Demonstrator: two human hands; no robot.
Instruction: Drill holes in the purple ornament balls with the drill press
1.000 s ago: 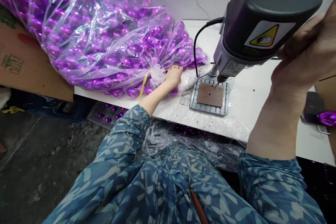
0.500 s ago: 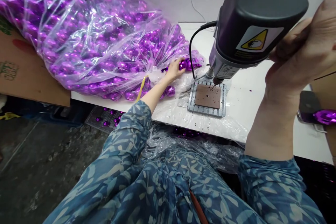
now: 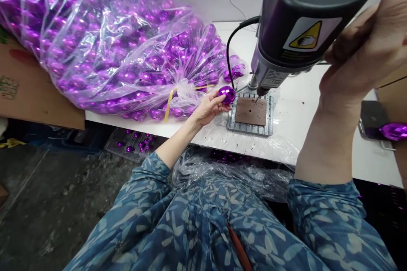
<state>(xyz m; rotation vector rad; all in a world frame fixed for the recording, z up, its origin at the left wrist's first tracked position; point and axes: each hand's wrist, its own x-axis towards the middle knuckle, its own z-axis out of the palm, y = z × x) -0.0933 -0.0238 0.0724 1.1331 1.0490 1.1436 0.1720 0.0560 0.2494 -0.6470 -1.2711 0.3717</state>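
My left hand [image 3: 210,109] pinches a shiny purple faceted ball [image 3: 227,94] between thumb and fingers, just left of the drill press base [image 3: 232,127]. On that base lies a brown board [image 3: 254,114] with a small hole and dark crumbs scattered over it. A thin drill bit [image 3: 257,100] points down above the board. The black drill press head [image 3: 305,17] bears a yellow warning label. My right hand [image 3: 369,51] is raised beside the head, fingers curled on its far side; what they grip is hidden.
A large clear bag of purple faceted balls [image 3: 127,51] covers the table's left side, tied with yellow ribbon [image 3: 168,106]. A black cable [image 3: 228,51] loops beside the drill. At right are a dark phone [image 3: 370,114] and another purple ball [image 3: 394,131]. A cardboard box [image 3: 41,89] stands left.
My left hand has come away from the bag's tied end toward me and the drill base, now with a purple ball in its fingers. My right hand stays beside the drill head.
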